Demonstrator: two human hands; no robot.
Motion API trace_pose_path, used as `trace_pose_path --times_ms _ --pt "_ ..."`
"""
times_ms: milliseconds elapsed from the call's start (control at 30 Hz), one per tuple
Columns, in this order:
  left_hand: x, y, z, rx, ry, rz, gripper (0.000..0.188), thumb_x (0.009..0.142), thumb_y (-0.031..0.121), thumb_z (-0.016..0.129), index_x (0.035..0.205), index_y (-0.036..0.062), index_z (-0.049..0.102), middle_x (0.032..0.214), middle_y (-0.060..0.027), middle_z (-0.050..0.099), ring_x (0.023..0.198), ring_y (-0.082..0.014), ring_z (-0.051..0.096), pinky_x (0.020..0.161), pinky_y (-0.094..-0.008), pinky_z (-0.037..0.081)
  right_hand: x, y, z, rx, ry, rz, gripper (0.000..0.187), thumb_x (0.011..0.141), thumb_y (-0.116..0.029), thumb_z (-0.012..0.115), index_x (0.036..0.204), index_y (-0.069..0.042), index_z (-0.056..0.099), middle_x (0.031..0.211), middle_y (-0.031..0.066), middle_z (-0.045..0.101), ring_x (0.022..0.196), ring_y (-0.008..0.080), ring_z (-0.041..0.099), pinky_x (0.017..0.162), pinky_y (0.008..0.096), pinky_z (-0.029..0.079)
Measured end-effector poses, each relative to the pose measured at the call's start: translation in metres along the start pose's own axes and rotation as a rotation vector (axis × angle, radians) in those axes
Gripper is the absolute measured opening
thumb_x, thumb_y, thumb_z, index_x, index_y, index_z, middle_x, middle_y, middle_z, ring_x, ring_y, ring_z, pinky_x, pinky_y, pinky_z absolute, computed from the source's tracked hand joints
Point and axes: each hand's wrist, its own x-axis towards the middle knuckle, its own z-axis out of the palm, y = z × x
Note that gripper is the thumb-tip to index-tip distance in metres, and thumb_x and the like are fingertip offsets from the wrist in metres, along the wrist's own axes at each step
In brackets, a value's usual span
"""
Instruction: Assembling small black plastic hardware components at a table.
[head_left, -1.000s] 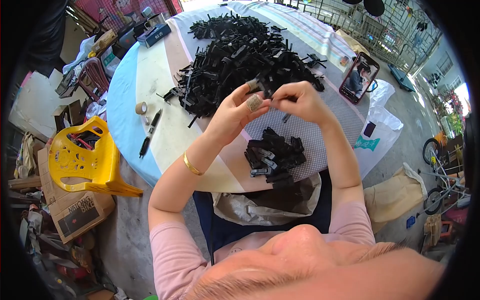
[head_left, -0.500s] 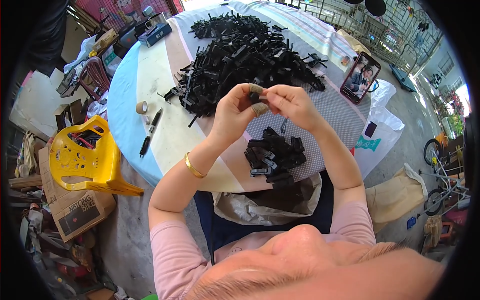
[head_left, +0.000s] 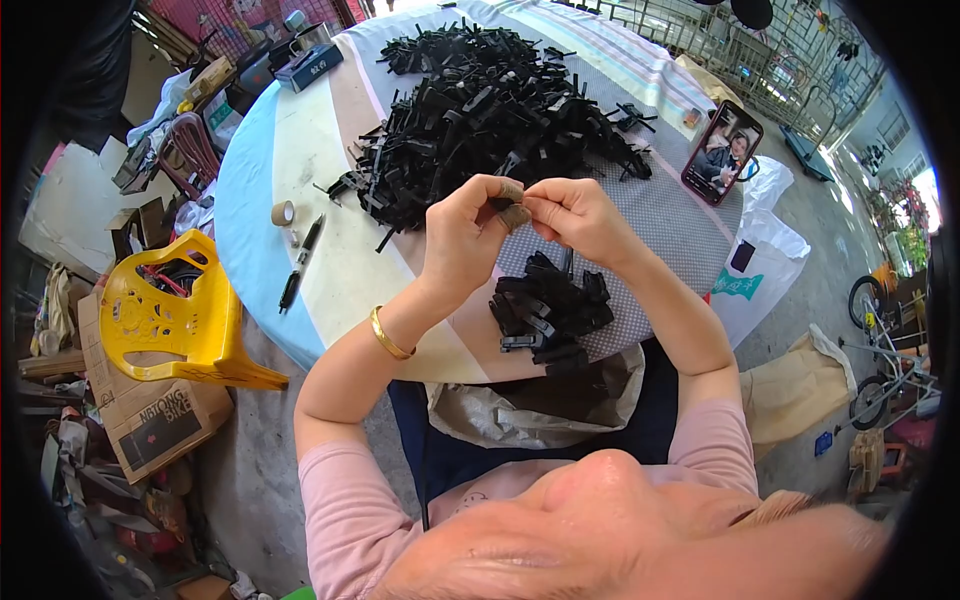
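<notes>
Over the near edge of a large heap of small black plastic parts [head_left: 480, 120], both hands meet with their fingertips almost touching. My left hand [head_left: 465, 230] is closed in a pinch, with tan tape wrapped round its thumb and index finger. A small black plastic part [head_left: 497, 205] shows dark between them, mostly hidden. My right hand [head_left: 585, 220] is pinched too, its thumb and index finger against the left fingertips; what they hold is too small to tell. Below the hands, near the table's front edge, lies a smaller pile of black parts [head_left: 550, 312].
The round table wears a striped cloth [head_left: 300, 190]. On its left lie a black pen [head_left: 302, 262] and a tape roll [head_left: 283, 213]; a phone [head_left: 722, 152] stands at the right. An open sack [head_left: 480, 415] sits below the front edge. A yellow chair [head_left: 190, 315] stands left.
Both hands have shifted slightly down, and the left has turned so that the black part between its fingers shows less. The piles look the same.
</notes>
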Motion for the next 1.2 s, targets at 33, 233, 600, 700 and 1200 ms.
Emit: trace_pose_path --times_ms 33,233,600,700,1200 --pt "-0.001 -0.001 0.001 0.038 0.040 0.084 0.015 0.073 -0.003 0.064 0.086 -0.0025 0.057 0.081 -0.0070 0.062 0.070 -0.0081 0.058 0.062 -0.0214 0.049 -0.001 -0.001 0.000 -0.001 -0.001 -0.002 0.015 0.085 -0.009 0.053 0.086 0.003 0.062 0.061 0.0009 0.054 0.053 0.0048 0.048 0.048 0.0182 0.038" --pt "0.003 -0.005 0.002 0.108 0.062 0.079 0.036 0.070 -0.001 0.067 0.103 0.0013 0.050 0.083 -0.0090 0.063 0.069 -0.0113 0.060 0.062 -0.0230 0.049 0.004 0.006 0.000 0.036 0.057 -0.018 0.016 0.084 -0.013 0.058 0.087 0.002 0.062 0.061 -0.0009 0.054 0.054 0.0032 0.045 0.047 0.0173 0.036" --pt "0.002 0.003 0.000 0.552 0.013 0.530 0.054 0.066 0.004 0.069 0.114 0.0006 0.044 0.098 -0.0152 0.058 0.085 -0.0300 0.059 0.073 -0.0316 0.049 0.002 0.001 -0.007 -0.311 0.182 -0.345 0.015 0.074 -0.005 0.067 0.085 0.000 0.059 0.071 0.0004 0.058 0.062 0.0032 0.050 0.055 0.0176 0.041" --pt "0.002 0.013 -0.008 0.105 -0.038 0.139 0.050 0.069 0.004 0.069 0.113 -0.0028 0.047 0.105 -0.0115 0.057 0.094 -0.0223 0.058 0.081 -0.0285 0.047 0.003 -0.001 -0.023 -0.046 0.200 -0.247 0.013 0.078 -0.003 0.063 0.089 0.001 0.060 0.076 0.0003 0.060 0.070 0.0041 0.054 0.062 0.0168 0.044" --pt "0.005 -0.006 -0.017 -0.634 -0.503 -0.359 0.022 0.075 0.006 0.066 0.089 0.0012 0.051 0.088 -0.0094 0.061 0.083 -0.0188 0.062 0.078 -0.0328 0.051 0.002 -0.005 -0.023 -0.095 -0.188 -0.497 0.013 0.074 -0.002 0.065 0.087 0.001 0.062 0.082 0.0047 0.057 0.074 0.0113 0.056 0.066 0.0226 0.046"
